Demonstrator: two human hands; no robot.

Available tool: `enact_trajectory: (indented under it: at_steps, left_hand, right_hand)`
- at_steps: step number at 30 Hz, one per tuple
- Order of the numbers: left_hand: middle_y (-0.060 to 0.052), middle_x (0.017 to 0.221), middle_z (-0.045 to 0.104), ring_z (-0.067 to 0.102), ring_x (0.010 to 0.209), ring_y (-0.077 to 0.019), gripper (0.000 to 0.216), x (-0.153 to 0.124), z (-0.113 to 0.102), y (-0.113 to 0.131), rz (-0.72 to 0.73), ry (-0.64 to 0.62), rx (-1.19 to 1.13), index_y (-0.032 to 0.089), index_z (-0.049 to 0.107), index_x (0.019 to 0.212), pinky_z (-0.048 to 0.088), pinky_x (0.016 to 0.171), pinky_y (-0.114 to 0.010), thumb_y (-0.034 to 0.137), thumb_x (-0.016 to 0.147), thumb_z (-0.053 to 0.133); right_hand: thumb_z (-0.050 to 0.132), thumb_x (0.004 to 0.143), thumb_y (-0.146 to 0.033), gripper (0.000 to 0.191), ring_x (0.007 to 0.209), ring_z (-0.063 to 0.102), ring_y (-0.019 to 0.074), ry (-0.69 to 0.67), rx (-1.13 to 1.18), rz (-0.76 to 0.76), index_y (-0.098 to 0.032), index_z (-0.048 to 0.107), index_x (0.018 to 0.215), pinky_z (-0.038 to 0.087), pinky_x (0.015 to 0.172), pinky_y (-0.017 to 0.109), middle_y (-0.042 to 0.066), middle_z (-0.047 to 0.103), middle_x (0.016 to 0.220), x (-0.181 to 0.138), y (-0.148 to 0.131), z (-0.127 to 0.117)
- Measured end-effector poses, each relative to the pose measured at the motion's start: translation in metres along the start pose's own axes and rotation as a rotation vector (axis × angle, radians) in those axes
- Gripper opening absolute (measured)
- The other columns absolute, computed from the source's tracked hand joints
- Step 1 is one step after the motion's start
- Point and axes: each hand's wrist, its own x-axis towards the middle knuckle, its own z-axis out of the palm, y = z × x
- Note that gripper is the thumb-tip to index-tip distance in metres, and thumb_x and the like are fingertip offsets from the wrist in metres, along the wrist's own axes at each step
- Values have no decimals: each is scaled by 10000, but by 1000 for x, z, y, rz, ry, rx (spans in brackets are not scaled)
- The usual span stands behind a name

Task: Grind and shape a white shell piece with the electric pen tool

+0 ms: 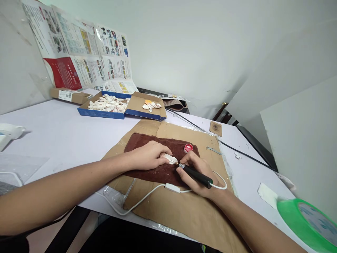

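Observation:
A small white shell-like piece point(171, 159) lies against a folded brown towel point(140, 140). My left hand point(149, 155) pinches its left end between thumb and fingers. In my right hand point(201, 174) is a black corded engraving pen point(197, 175), gripped like a writing pen, with its tip at the right end of the piece. From the pen's rear a white cord runs round to an inline switch point(172, 188) near the towel's front edge. White specks dot the towel. Close behind the right hand sits a small round red-topped tin point(188, 148).
A blue-edged box point(102, 113) full of white pieces stands at the back left; its flap point(137, 100) holds several more. Tweezers point(213, 150) lie on the cardboard sheet point(168, 130). A black cable point(244, 153) crosses the right side, near a green tape roll point(297, 218).

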Motion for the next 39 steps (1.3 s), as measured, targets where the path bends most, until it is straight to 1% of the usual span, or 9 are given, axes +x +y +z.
enact_trajectory:
  at_steps: [6,9,13,19,26,31,33,36,39]
  left_hand:
    - [-57,1052,801,728,948,-202,284,0,1,2,98,11,6,163,777,1102,489,823,-266,79,870,638]
    - [-42,986,787,718,892,-194,287,0,3,2,91,12,10,168,768,1085,483,775,-259,89,840,643]
    - [13,773,714,660,693,-158,282,-1,4,3,26,-27,-5,167,747,1067,419,621,-238,114,809,647]
    - [40,708,656,599,616,-127,280,0,5,4,33,-33,-43,162,738,1057,399,601,-228,104,805,629]
    - [-34,954,762,689,845,-175,351,1,3,-1,124,-18,9,172,773,1117,466,742,-247,87,807,631]
    - [-26,901,758,676,787,-173,315,2,3,-1,106,-14,-19,167,768,1103,460,719,-259,114,824,631]
    - [-37,949,772,686,821,-179,281,3,-1,-1,119,-20,-37,168,767,1093,468,744,-268,125,863,612]
    - [-62,1101,787,706,969,-200,245,6,-10,-5,189,-102,-84,182,760,1120,490,855,-289,166,953,582]
    - [-67,1159,781,694,1060,-210,212,8,-18,-12,243,-211,-121,195,752,1131,486,932,-299,214,1000,586]
  right_hand:
    - [627,943,-310,150,577,516,149,41,10,-23,-260,491,905,395,566,292,-45,577,699,-2,5,0]
    - [625,952,-331,148,619,537,161,29,42,19,-258,502,913,409,596,309,-24,602,763,-3,8,0]
    - [623,945,-357,168,647,520,172,40,91,52,-256,505,880,395,619,326,-19,583,755,-2,9,0]
    - [625,916,-371,208,686,493,178,81,186,83,-256,484,816,389,651,338,-19,541,764,3,5,3]
    - [635,890,-381,230,722,493,187,122,209,123,-253,483,773,402,680,339,-15,535,767,7,6,5]
    - [657,881,-372,209,763,529,205,149,186,125,-252,517,782,416,681,341,-4,568,777,7,9,7]
    - [665,881,-364,205,784,545,212,174,181,137,-251,534,772,429,692,343,2,585,783,8,9,7]
    - [660,885,-354,191,789,559,208,178,209,132,-249,551,768,448,704,340,4,602,784,9,6,6]
    - [667,878,-345,180,692,537,183,120,211,111,-247,545,789,427,641,323,-7,601,747,8,1,5]
